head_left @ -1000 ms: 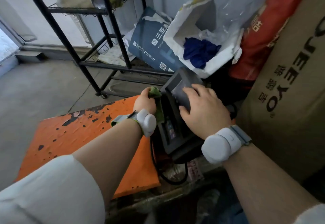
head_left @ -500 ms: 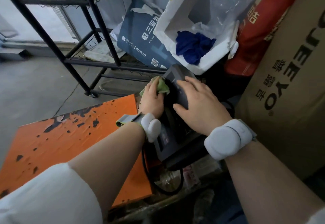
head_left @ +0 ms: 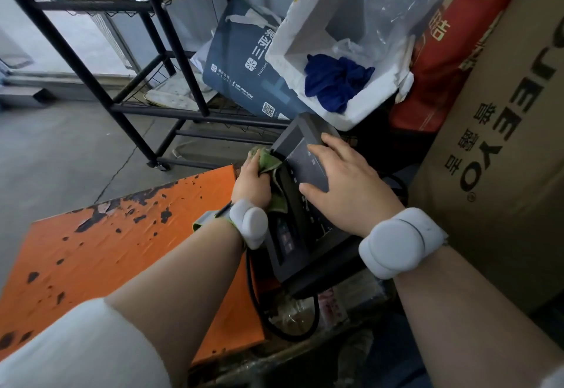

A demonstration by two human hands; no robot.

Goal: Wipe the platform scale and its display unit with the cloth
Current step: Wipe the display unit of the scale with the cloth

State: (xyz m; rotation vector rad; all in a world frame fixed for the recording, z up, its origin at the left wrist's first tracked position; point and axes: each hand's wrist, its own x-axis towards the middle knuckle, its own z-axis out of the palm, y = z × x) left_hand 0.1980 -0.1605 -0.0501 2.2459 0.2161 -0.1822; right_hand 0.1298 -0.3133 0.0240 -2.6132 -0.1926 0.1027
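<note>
Cloth [head_left: 265, 162] — crumpled green rag — has climbed the black boxy display unit's [head_left: 300, 204] left edge.
Your left hand [head_left: 251, 182] grips it; right hand [head_left: 345, 183] lies open, steadying — orange platform [head_left: 122, 250] remains.

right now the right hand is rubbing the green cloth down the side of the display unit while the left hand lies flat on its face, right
Hands are swapped. In the head view the left hand holds the green cloth against the display unit's side, while the right hand lies flat on its face.

Orange platform scale [head_left: 100, 253] (black chipped patches), green cloth [head_left: 268, 163], dark grey display unit [head_left: 308, 235].
</note>
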